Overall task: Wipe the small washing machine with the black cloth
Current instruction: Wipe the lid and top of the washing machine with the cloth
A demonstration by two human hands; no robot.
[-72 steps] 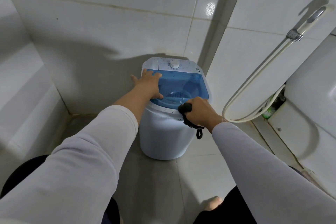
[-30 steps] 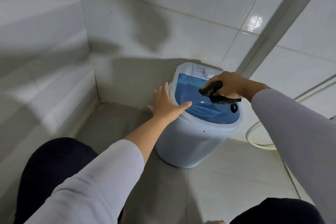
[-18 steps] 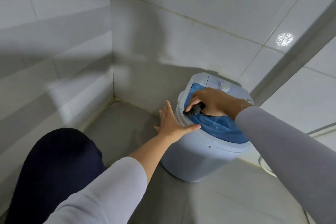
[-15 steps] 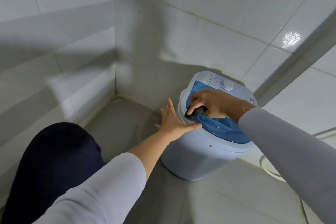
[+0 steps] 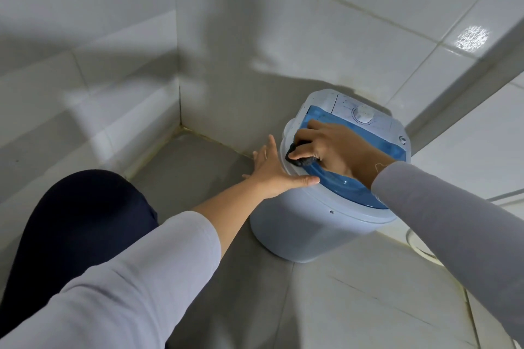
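Right hand point(image 5: 337, 147) grips black cloth point(image 5: 302, 161) on washing machine point(image 5: 306, 215).

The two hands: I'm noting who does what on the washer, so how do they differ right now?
The right hand curls round the black cloth on the blue lid; the left hand holds nothing. Left fingers lie straight, flat against the washing machine side. Both touch the machine.

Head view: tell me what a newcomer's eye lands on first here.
First the small washing machine with its blue lid, standing on the floor against the tiled wall. On its left rim the right hand grips the black cloth. Just below, the left hand lies flat against the machine's side, thumb on the rim.
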